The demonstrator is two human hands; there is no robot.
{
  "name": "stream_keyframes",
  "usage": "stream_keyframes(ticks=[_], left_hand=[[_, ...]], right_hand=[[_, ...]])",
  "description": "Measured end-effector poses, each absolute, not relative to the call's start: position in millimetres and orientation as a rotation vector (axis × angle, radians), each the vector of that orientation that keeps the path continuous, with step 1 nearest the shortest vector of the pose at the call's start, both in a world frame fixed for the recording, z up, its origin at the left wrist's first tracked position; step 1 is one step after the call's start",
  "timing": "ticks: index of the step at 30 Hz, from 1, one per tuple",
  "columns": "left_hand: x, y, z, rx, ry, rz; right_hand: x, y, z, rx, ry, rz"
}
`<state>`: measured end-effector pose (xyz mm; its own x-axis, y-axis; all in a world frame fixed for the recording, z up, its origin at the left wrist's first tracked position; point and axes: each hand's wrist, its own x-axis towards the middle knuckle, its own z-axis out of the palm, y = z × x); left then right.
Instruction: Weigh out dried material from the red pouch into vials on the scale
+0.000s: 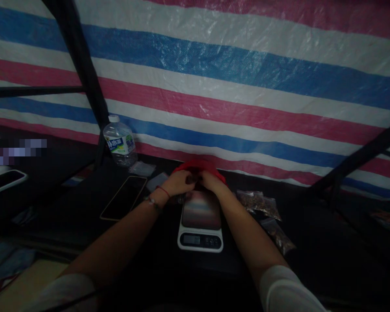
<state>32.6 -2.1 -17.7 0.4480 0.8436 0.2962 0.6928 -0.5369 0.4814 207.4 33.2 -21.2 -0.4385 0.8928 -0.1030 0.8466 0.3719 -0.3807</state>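
Both my hands are at the near side of a red bag (pixel 199 164), behind the kitchen scale (pixel 201 214). My left hand (pixel 179 182) has its fingers curled inward. My right hand (pixel 212 180) meets it from the other side, its fingers also bent in. A small dark patch shows between the fingertips; what they hold is too dim to make out. The white scale has a reflective top and a lit display at its front, with digits I cannot read surely. Beside my right forearm lie small clear packets (pixel 260 203) of brown bits.
Left of the scale a phone (pixel 125 198) lies on the black table (pixel 74 208). A clear plastic bottle (pixel 120 145) stands behind it, near empty clear bags (pixel 143 167). Another phone (pixel 6 182) is at far left. Striped plastic sheeting (pixel 214 86) hangs behind, with dark frame poles (pixel 81 60).
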Motion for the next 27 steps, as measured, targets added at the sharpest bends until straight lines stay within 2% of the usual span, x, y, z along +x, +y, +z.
stream_keyframes(ticks=[6, 15, 20, 27], left_hand=[[45, 19, -22, 2.451, 1.414, 0.491], [51, 13, -33, 2.412, 1.490, 0.620], [49, 11, -36, 2.430, 1.576, 0.651], [50, 10, -37, 2.442, 1.587, 0.636]], right_hand=[[223, 38, -15, -1.641, -2.249, 0.608], [215, 33, -8, -1.318, -2.214, 0.815], [218, 33, -8, -1.291, -2.250, 0.851], [220, 29, -2, -1.389, -2.315, 0.603]])
